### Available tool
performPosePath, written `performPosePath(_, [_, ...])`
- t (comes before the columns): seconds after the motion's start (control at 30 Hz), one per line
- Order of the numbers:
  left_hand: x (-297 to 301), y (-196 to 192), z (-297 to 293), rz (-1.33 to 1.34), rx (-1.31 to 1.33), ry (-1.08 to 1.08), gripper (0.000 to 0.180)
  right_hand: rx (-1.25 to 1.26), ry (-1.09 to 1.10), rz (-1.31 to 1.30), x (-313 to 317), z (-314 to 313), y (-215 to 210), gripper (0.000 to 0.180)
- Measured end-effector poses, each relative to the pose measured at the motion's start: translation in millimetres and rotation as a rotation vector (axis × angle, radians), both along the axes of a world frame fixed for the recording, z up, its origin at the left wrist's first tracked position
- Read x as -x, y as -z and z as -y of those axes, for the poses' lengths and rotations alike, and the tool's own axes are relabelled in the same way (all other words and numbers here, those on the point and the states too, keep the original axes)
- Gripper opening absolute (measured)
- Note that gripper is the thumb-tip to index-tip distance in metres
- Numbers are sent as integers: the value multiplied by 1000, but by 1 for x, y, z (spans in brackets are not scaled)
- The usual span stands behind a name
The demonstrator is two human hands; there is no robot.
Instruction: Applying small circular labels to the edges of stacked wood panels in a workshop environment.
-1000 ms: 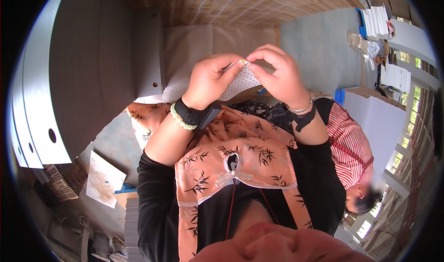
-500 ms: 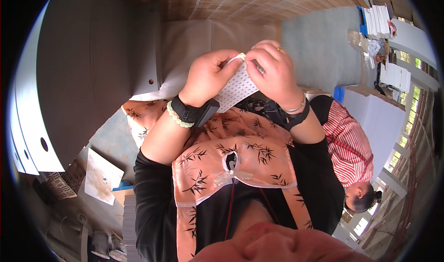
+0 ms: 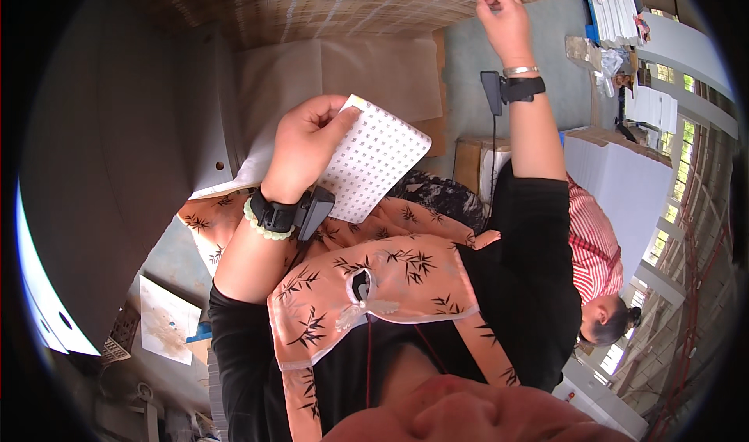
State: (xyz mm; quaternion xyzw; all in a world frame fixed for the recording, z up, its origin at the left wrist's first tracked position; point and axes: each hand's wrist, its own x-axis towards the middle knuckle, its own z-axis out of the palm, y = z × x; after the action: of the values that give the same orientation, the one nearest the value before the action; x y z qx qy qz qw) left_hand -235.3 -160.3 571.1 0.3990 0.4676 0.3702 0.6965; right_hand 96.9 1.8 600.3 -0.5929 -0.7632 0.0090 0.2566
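Note:
My left hand (image 3: 308, 142) holds a white sheet covered with rows of small dots (image 3: 376, 161) by its upper left corner, in front of my chest. On that wrist are a black band with a small device and a pale bead bracelet. My right hand (image 3: 503, 13) is raised high at the upper right, far from the sheet, with thumb and fingertips pinched together. Anything tiny between them is too small to see. That wrist carries a black device (image 3: 507, 91) with a hanging cable and a thin bangle.
A person in a red striped shirt (image 3: 593, 239) sits at the right. Stacks of white sheets (image 3: 616, 17) lie at the upper right, and a cardboard box (image 3: 468, 161) behind my right arm. A large grey panel (image 3: 101, 169) fills the left. A stained paper (image 3: 164, 317) lies lower left.
My right hand has left the dotted sheet and swung up and to the right. My left hand keeps the sheet and has lowered it, tilted toward the right.

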Motion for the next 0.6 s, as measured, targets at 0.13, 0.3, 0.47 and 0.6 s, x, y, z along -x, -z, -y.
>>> performPosePath(0.13, [-11,16,-10,25,43,-26,16,-120,-11,268,-15,-27,33,8])
performPosePath(0.3, [-27,42,-24,39,66,-31,15,-306,-28,207,-9,-43,68,4])
performPosePath(0.47, [-37,50,-33,44,67,-5,15,-359,13,234,-17,-47,75,5])
performPosePath(0.6, [-29,51,-27,30,63,-34,15,-391,16,270,-20,-54,97,4])
